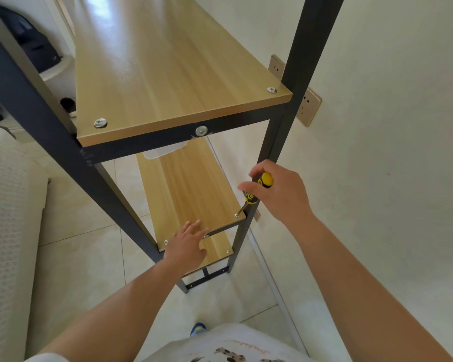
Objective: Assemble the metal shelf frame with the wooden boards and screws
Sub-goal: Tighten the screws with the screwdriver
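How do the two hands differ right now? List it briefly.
The right hand grips a yellow-and-black screwdriver, tip at a corner screw; the left hand holds no tool. The left hand lies flat on the middle board; the right hand is raised above it. Both work at the same board.

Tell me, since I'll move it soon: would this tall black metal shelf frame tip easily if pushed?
Probably: the black metal shelf frame looks tall and narrow. The light wooden boards seem screwed down, so it's likely stiff.
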